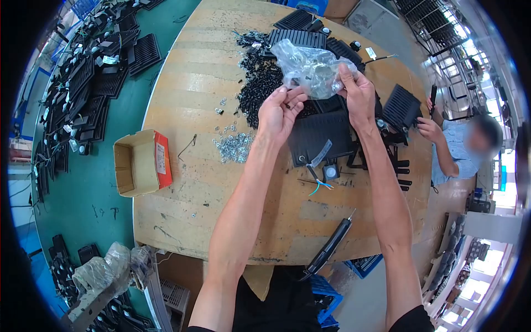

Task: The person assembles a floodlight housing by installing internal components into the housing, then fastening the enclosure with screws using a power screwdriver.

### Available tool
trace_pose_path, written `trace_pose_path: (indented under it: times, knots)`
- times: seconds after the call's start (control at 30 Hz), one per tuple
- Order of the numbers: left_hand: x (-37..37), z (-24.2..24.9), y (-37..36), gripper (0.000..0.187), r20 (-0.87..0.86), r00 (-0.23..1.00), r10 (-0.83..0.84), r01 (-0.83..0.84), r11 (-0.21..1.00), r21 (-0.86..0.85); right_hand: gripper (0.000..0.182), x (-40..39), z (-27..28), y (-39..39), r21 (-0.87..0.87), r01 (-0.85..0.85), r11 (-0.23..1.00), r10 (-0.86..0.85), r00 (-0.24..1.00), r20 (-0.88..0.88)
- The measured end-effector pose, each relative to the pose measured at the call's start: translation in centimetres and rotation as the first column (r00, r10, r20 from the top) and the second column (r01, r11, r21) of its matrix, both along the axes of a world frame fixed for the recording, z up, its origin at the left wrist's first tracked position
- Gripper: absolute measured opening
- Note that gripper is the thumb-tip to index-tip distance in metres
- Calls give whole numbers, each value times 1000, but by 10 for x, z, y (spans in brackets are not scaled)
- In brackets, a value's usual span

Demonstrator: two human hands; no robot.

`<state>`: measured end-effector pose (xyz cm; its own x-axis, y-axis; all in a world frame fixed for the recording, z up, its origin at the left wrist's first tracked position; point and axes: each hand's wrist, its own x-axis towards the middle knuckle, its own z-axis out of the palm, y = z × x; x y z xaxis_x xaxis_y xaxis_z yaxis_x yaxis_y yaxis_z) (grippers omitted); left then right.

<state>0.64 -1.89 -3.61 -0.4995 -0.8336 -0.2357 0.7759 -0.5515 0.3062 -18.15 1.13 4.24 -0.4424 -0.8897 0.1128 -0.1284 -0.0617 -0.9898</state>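
Contents of the clear plastic bag (310, 66) too crumpled and reflective to identify. Right hand (358, 94) fingertips buried in bag folds. Black finned housing (321, 135) partly covered by both forearms. Pile of black screws (260, 83) too small to count. Co-worker (462, 146) cut off by lens rim, face blurred. Box label (161, 159) illegible.

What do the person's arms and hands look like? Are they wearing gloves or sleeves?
No gloves: the left hand and the right hand are both bare. The arms are bare too, long and slim, all the way down the picture. No watch, rings or wristbands show. Dark clothing shows only at the bottom edge.
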Motion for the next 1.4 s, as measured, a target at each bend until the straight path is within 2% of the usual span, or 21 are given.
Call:
trace_pose_path:
  times: [0.03, 0.13, 0.17, 0.23, 0.3, 0.37, 0.4, 0.43, 0.5, 0.63, 0.7, 0.73, 0.77, 0.83, 0.9, 0.97, 1.03, 1.1, 1.23, 1.3, 1.4]
  knots:
    - [0, -5, -1, 29, 2, 1000, -3, 3, 1000, 4, 36, 0, -1, 0, 4, 3, 1000, -3, 1000, 2]
    - [9, 1, 0, 28, 281, 959, 24, 0, 996, -88, 36, -2, 0, 0, 23, 12, 1000, -14, 996, 85]
    - [11, 7, 2, 28, 282, 959, 19, 6, 996, -87, 36, -3, 3, 0, 25, 5, 1000, -7, 996, 90]
    - [15, 15, 6, 29, 701, 682, 209, 212, 861, -463, 36, -4, 8, 0, 24, -3, 1000, 1, 996, 93]
    - [25, 29, 12, 31, 696, 696, 178, 280, 825, -491, 38, -2, 12, 0, 32, -18, 999, 15, 997, 80]
    - [31, 46, 20, 33, 777, 379, 503, 472, 617, -630, 38, -2, 16, 0, 53, -25, 998, 22, 998, 56]
    - [30, 42, 20, 32, 774, 441, 455, 431, 648, -627, 38, -2, 17, 0, 72, -35, 997, 32, 999, 35]
    - [27, 39, 19, 32, 774, 442, 454, 431, 649, -627, 38, -2, 18, 1, 73, -34, 997, 32, 999, 35]
    - [20, 38, 19, 30, 570, 718, 400, 222, 643, -732, 38, 1, 20, 2, 111, -76, 991, 73, 997, 28]
    - [13, 48, 23, 28, 636, 697, 332, 326, 643, -693, 38, 8, 29, 0, 161, -82, 984, 73, 996, 57]
    - [11, 50, 18, 26, 708, 659, 256, 389, 690, -611, 38, 11, 37, 1, 159, -69, 985, 65, 997, 34]
    - [9, 51, 15, 21, 634, 731, 253, 287, 729, -622, 38, 11, 42, 3, 156, -69, 985, 65, 997, 33]
    - [9, 53, 14, 21, 631, 732, 256, 285, 726, -625, 39, 12, 47, 6, 134, -50, 990, 51, 999, -6]
    - [17, 69, 15, 16, 546, 828, 127, 254, 783, -568, 39, 11, 49, 7, 111, -30, 993, 35, 999, -38]
    - [16, 68, 14, 21, 548, 831, 94, 291, 766, -573, 40, 5, 49, 3, 77, 55, 996, -48, 995, -84]
    - [11, 60, 14, 32, 390, 917, 82, 180, 789, -588, 40, 4, 46, 1, 68, 54, 996, -48, 995, -86]
    - [12, 58, 7, 37, 417, 908, 29, 220, 815, -536, 41, 4, 47, 0, 62, 48, 997, -42, 995, -87]
    - [12, 54, 6, 35, 351, 929, -117, 282, 840, -464, 42, 4, 46, 0, 82, 31, 996, -20, 990, -137]
    - [14, 48, 0, 18, 262, 935, -238, 333, 839, -429, 43, 0, 46, -1, 100, 56, 993, -35, 979, -200]
    - [15, 33, -6, 13, 256, 938, -233, 329, 831, -449, 43, -2, 51, -3, 143, 103, 984, -71, 973, -218]
    - [14, 28, -7, 13, 127, 957, -261, 290, 869, -400, 43, 1, 55, -5, 163, 112, 980, -71, 969, -238]
